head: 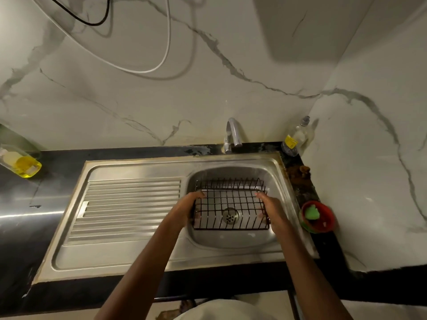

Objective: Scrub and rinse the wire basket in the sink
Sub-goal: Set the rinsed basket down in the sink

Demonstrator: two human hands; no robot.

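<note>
A bottle of yellow liquid (pixel 22 163) lies at the counter's far left; the ribbed drainboard (pixel 129 204) follows. The left hand (pixel 184 210) grips the left side of the wire basket (pixel 231 204), which sits in the sink (pixel 233 239) bowl below the tap (pixel 232 135); the right hand (pixel 272 210) grips its right side. A red bowl (pixel 320 218) with a green sponge (pixel 312 212) stands just right of the sink

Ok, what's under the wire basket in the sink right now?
Through the wire basket, the bare steel bowl of the sink and its drain strainer show. Both hands grip the basket's sides, hiding the bowl beneath them.
</note>
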